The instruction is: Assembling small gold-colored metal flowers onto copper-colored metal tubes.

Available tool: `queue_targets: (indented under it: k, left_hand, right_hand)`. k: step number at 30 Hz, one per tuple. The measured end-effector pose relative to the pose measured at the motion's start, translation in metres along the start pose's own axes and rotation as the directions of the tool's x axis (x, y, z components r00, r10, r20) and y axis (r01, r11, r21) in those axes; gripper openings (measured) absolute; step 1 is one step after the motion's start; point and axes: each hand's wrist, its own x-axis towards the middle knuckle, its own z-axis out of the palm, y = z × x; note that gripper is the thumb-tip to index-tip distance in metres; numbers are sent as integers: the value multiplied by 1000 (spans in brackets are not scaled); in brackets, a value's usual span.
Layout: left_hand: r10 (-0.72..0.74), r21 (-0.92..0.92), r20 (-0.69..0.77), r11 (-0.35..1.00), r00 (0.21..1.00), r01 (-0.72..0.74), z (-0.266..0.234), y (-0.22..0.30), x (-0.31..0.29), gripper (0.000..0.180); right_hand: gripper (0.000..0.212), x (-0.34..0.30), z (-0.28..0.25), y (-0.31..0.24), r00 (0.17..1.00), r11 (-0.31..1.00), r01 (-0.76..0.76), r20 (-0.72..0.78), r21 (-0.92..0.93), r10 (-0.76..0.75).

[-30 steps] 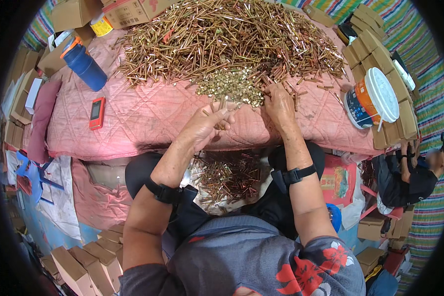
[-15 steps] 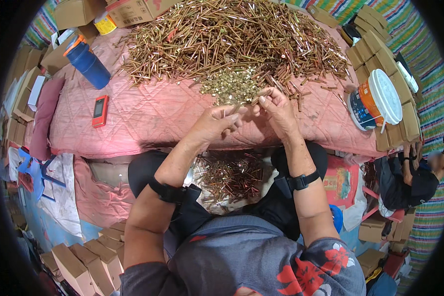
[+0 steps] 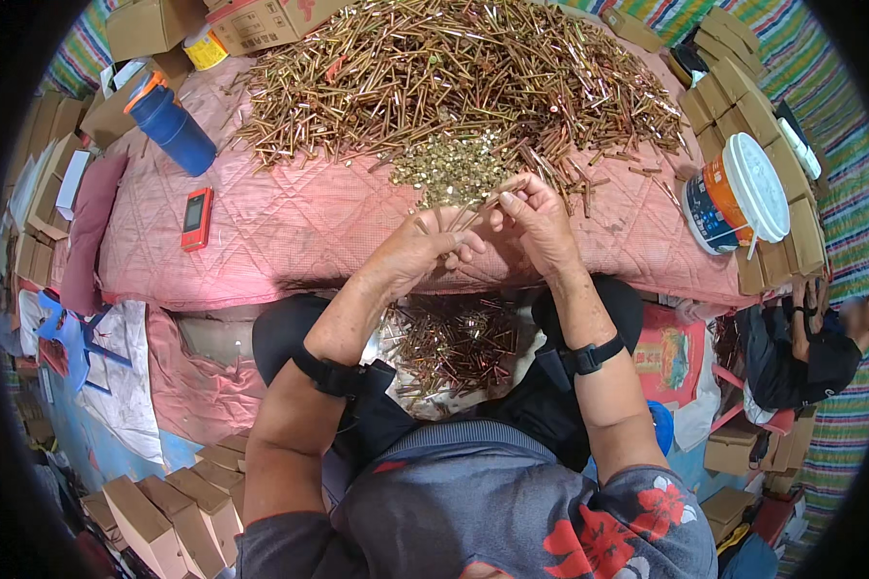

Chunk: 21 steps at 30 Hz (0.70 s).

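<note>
Two bare hands work close tog. over the pink quilted cover. L hand: fingers curled, narrow grip on a few thin rods. R hand: thumb + forefinger pinched nr the L fingertips, seemingly on a rod too; exact contact hard to tell. Just beyond: small pale-gold pcs, w/ the big rod heap behind. More rods lie btwn the knees.

Labels: tub at R, white lid, orange + dk-blue wrap w/ pale print; carton up top L, dark + reddish print. Red handheld device, dk screen, lies L, nr blue bottle.
</note>
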Motion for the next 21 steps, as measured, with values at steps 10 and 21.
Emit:
queue_targets:
  k: [10, 21]
  left_hand:
    - [-2, 3, -131, 1000, 991, 2, -7, -10, -1, 10]
    - [146, 446, -256, 895, 956, -17, -2, -10, 0, 17]
  right_hand:
    - [13, -2, 1, 5, 998, 999, -19, 63, -42, 22]
    - [13, -7, 2, -4, 996, 992, 44, 76, -121, -35]
